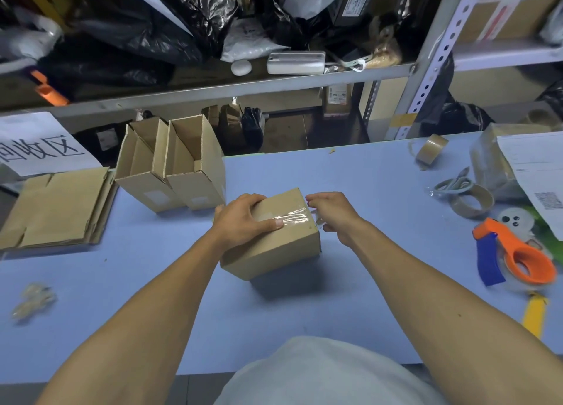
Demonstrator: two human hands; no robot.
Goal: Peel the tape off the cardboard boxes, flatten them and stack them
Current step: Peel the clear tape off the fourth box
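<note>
A small closed cardboard box (274, 246) sits in the middle of the blue table (365, 176). My left hand (243, 218) grips its top left, thumb pressed on the lid beside a strip of clear tape (297, 215). That strip is wrinkled and partly lifted. My right hand (333, 212) pinches the tape's end at the box's right edge. Two open boxes (173, 173) stand behind on the left. A stack of flattened boxes (58, 206) lies at the far left.
An orange and blue tape dispenser (515, 255) lies at the right, with tape rolls (472, 203), scissors (454, 183) and a brown roll (431, 148) behind it. A crumpled tape wad (32, 301) sits front left. Cluttered shelves (213, 90) rise behind the table.
</note>
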